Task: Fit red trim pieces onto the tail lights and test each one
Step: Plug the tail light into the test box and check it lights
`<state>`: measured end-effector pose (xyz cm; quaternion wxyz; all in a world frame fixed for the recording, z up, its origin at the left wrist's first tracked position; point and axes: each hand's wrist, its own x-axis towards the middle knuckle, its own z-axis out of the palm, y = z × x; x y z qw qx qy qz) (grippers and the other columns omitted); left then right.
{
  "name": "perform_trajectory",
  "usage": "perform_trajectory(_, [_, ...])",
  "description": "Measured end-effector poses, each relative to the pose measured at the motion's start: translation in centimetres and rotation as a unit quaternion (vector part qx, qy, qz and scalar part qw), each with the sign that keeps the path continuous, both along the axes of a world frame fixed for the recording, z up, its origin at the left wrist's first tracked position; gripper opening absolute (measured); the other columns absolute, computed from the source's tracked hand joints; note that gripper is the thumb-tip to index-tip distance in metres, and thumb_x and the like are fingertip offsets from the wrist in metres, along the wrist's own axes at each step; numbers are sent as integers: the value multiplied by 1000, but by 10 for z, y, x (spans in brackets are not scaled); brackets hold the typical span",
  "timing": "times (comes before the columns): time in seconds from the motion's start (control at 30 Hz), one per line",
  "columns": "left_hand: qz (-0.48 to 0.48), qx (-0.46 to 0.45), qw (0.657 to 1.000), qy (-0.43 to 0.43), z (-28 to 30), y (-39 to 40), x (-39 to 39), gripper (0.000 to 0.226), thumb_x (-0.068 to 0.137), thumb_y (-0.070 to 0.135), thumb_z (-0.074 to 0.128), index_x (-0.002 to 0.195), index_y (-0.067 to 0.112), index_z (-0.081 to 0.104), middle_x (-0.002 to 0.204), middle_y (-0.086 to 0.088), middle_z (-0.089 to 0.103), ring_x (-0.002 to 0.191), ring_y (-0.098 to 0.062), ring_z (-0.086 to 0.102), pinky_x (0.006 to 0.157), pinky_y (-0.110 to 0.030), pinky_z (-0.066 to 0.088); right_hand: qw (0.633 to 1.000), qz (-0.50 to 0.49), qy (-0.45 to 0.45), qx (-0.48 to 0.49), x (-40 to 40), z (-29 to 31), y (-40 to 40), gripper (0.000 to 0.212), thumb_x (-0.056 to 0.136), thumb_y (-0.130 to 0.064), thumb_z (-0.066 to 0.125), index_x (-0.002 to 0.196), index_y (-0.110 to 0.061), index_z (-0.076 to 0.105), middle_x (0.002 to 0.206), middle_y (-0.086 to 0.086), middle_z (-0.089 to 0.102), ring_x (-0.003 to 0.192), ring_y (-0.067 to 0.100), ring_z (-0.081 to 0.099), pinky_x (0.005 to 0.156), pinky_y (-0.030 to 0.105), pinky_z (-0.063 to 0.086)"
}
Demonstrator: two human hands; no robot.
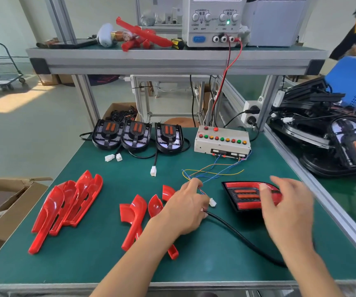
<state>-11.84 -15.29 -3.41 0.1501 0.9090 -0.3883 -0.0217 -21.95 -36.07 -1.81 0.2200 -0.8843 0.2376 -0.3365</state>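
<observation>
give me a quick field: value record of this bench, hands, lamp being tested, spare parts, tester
left hand: grips the black cable and thin coloured wires by the white plug
right hand: blurred, over the trimmed lamp
trimmed lamp: black tail light with red trim, flat on green mat
untrimmed lamps: three black tail lights, back row
spare trims: loose red plastic trim pieces, left
tester: beige button box

Scene was bright and evenly daylit, sun patch on the floor (12, 99) at left, soft shadows on the green mat (100, 264), motion blur on the right hand (286, 209), wide-angle bowing at frame edges, centre sharp.
</observation>
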Motion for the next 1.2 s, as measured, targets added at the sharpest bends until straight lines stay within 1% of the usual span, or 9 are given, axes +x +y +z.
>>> perform_trajectory(0.07, [-1, -8, 1000, 0, 0, 1, -3, 19, 96, 27, 63, 112, 19, 69, 147, -6, 33, 132, -30, 44, 109, -38, 38, 987, 145, -39, -56, -5, 2, 30, 24, 96, -25, 59, 107, -9, 74, 100, 5, 69, 94, 28, 64, 87, 42, 51])
perform_trajectory(0.17, [-7, -27, 1000, 2, 3, 2, -5, 18, 96, 19, 60, 112, 17, 68, 145, -7, 34, 128, -31, 46, 105, -41, 40, 959, 241, 33, -146, -8, -9, 64, 8, 95, -16, 66, 101, -16, 71, 91, -2, 67, 77, 26, 67, 63, 40, 55])
perform_trajectory(0.3, [-17, -61, 998, 2, 3, 6, -5, 18, 95, 17, 60, 111, 14, 70, 148, -8, 35, 132, -28, 41, 109, -39, 36, 955, 202, 166, -137, -6, -31, 82, 24, 100, -32, 52, 122, -28, 61, 112, -4, 67, 90, 31, 70, 68, 43, 50])
perform_trajectory(0.53, [-40, -150, 985, 72, 2, 16, -4, 33, 90, 18, 66, 123, 19, 63, 130, 6, 55, 125, -11, 46, 109, -23, 33, 977, 160, 96, -102, -17, -28, 73, 7, 87, -27, 78, 93, -29, 75, 79, -6, 61, 65, 25, 65, 44, 37, 46])
perform_trajectory(0.7, [-4, -123, 992, 7, 5, -11, 2, 37, 94, 12, 58, 129, 23, 61, 128, 9, 64, 124, -16, 48, 103, -37, 35, 969, 175, 42, -167, -26, -43, 69, 9, 92, -24, 70, 88, -20, 77, 75, -4, 60, 68, 29, 57, 51, 42, 47])
perform_trajectory(0.83, [-14, -35, 999, -25, 0, -32, 7, 33, 95, 20, 58, 126, 29, 63, 126, 10, 65, 123, -16, 47, 97, -39, 27, 987, 125, 73, -66, -34, -52, 73, 7, 88, -16, 76, 90, -19, 70, 83, 1, 58, 59, 31, 59, 42, 39, 44])
perform_trajectory(0.93, [-21, 7, 999, -38, -2, -36, 15, 22, 95, 23, 58, 113, 30, 68, 112, 7, 65, 115, -17, 53, 93, -39, 24, 989, 93, 109, -28, -36, -54, 71, 5, 96, -29, 63, 97, -27, 67, 92, -3, 61, 80, 29, 66, 56, 41, 47])
perform_trajectory(1.07, [-14, -78, 996, 50, -4, -29, 24, 14, 94, 27, 66, 109, 24, 68, 103, 10, 70, 107, -11, 62, 102, -38, 29, 986, 109, 123, 17, -28, -50, 65, 27, 97, -54, 49, 101, -33, 65, 94, -7, 58, 91, 22, 63, 67, 39, 48])
perform_trajectory(1.2, [-25, -143, 976, 163, 5, -20, 33, 14, 92, 23, 71, 105, 23, 66, 94, 15, 67, 98, -2, 65, 99, -27, 41, 992, 86, 89, 18, -19, -48, 67, 19, 95, -43, 65, 93, -25, 68, 88, -5, 64, 76, 31, 65, 59, 39, 46])
